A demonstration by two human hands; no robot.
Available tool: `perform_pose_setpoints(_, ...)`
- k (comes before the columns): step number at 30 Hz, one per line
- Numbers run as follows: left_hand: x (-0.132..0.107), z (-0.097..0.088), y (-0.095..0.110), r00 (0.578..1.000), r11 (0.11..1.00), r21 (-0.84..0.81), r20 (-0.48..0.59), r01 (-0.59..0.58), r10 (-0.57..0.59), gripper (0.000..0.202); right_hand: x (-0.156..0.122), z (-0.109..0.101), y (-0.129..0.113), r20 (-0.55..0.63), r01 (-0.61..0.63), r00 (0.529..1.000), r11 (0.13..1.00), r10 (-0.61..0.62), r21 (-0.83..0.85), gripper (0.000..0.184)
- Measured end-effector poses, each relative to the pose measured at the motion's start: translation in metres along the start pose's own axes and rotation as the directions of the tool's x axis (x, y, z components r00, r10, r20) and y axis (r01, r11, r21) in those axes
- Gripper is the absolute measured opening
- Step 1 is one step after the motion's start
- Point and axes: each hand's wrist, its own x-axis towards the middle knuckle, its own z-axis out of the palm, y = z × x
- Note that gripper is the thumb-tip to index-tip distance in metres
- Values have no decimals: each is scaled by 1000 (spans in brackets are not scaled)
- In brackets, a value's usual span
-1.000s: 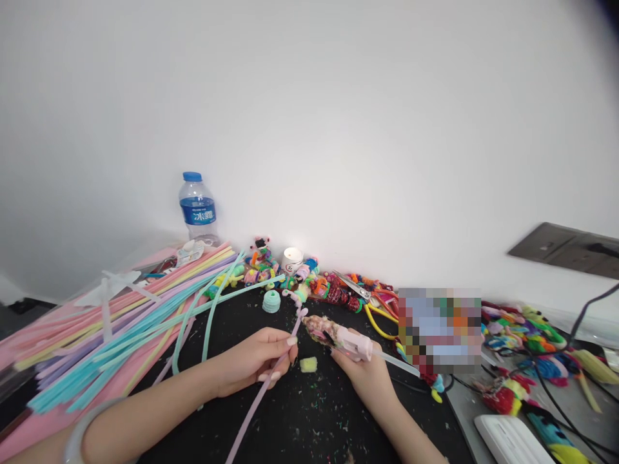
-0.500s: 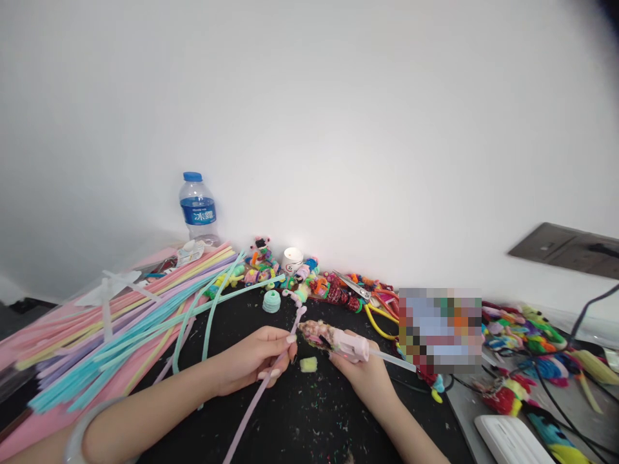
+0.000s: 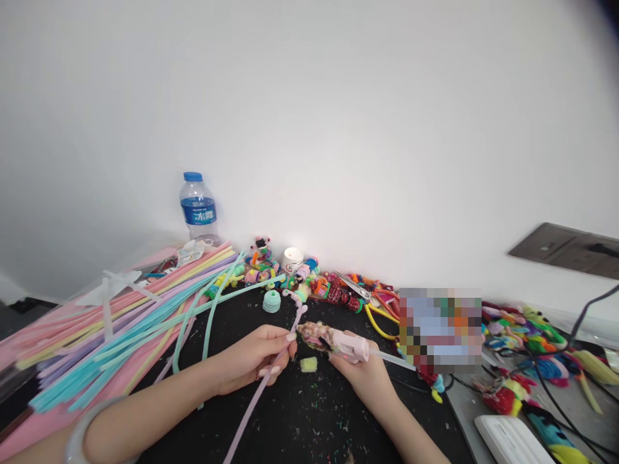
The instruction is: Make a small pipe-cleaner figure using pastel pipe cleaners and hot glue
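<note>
Between the fingertips of my left hand [image 3: 264,354] is a lilac pipe cleaner [image 3: 249,412], its curled upper end rising above the fingers and its tail running down toward the front edge. My right hand [image 3: 362,374] is wrapped round a pink hot glue gun [image 3: 345,345] with a clear glue stick in its back. The gun's fuzz-covered nozzle points left, close beside the pipe cleaner; whether they touch I cannot tell. Just below the nozzle lies a small pale yellow-green piece [image 3: 308,365]. A mint coiled piece [image 3: 271,301] sits behind my left hand.
Bundles of pastel pipe cleaners [image 3: 145,322] cover the left side, with a water bottle [image 3: 198,209] behind. Along the wall stand a paper cup [image 3: 293,260], colourful fuzzy figures [image 3: 338,293] and scissors [image 3: 355,285]. Black cables [image 3: 551,399] and a white device [image 3: 515,438] lie at right.
The glue gun's nozzle has shifted very slightly left toward the pipe cleaner. My left hand and the other things look the same.
</note>
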Motion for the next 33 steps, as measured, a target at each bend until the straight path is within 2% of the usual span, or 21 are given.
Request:
perform_pose_setpoints(4,0,1,2,1000,1000,19,-17,11,-10,32,0,1,1,-45,3,999,1000,-3,2,11)
perform_pose_setpoints(18,-2,3,2,1000,999,30,-4,17,-17,29,1,-1,1,-102,0,995,999,-4,-36,10)
perform_pose_setpoints(25,-1,1,1,999,999,43,33,-9,8,24,2,0,2,-112,4,994,999,-10,-50,6)
perform_pose_setpoints(33,0,0,1,1000,1000,-6,18,0,0,21,1,0,3,-86,-11,996,999,7,-51,3)
